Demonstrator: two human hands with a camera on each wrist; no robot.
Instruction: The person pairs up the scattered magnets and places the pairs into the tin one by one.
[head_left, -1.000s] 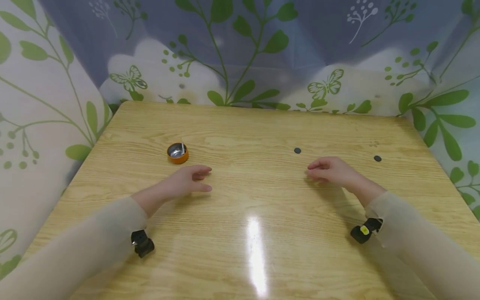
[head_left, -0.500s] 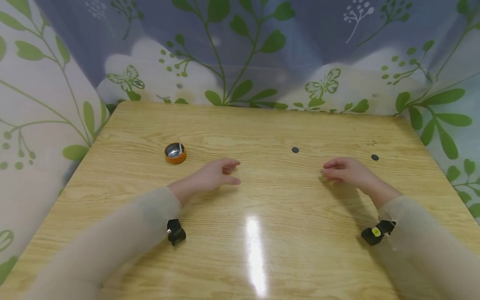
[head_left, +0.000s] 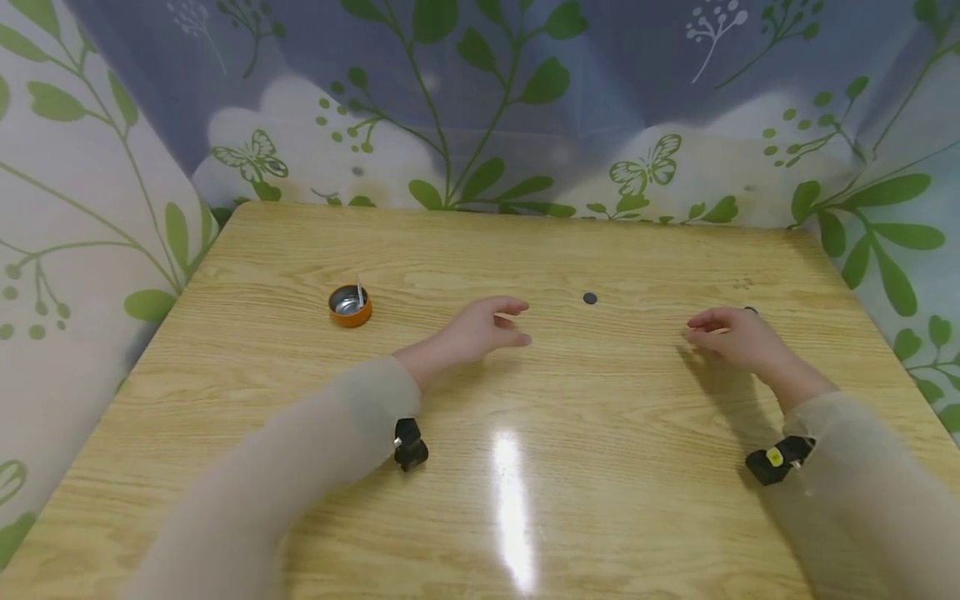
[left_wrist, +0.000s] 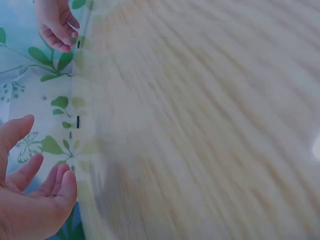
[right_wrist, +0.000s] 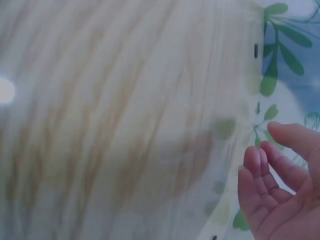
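1. Middle disc (head_left: 590, 298), dark and round, lies flat on the wood-grained surface (head_left: 600, 500), right of the orange bowl (head_left: 350, 320) and slightly farther back. Its circular outline shows neither a long axis nor a pointing end; the left wrist view catches it nearly edge-on, as a thin dark bar.
2. Side disc (head_left: 751, 309) lies farthest right of the orange bowl, mostly hidden behind the right hand (head_left: 741, 340) in the head view. In the right wrist view, a dark sliver (right_wrist: 215, 238) is cut off by the lower edge.
3. Left hand (head_left: 476, 327), between the orange bowl and the middle disc, is empty, thumb and fingers parted; the middle disc lies beyond its fingertips, apart from them.
4. Right hand, well right of the orange bowl, is empty, its fingers loosely bent.
5. Inside the orange bowl leans a thin white stick (head_left: 360, 294).
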